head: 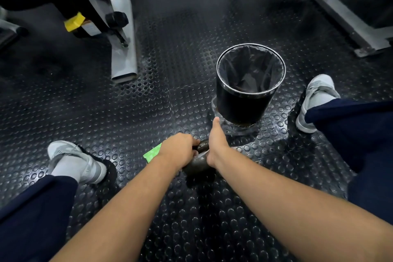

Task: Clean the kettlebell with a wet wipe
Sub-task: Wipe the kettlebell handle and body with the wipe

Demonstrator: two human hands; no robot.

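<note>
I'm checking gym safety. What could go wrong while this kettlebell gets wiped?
1. The left grip holds the kettlebell by its handle. If the handle gets wet, it could slip and roll toward the left shoe.
2. The bin stands just beyond the kettlebell, so a push forward might knock it over.
3. The green packet lies right by the kettlebell and could get crushed.

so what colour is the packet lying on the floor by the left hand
Bright green with pale specks; the packet shows best in the head view.
</note>
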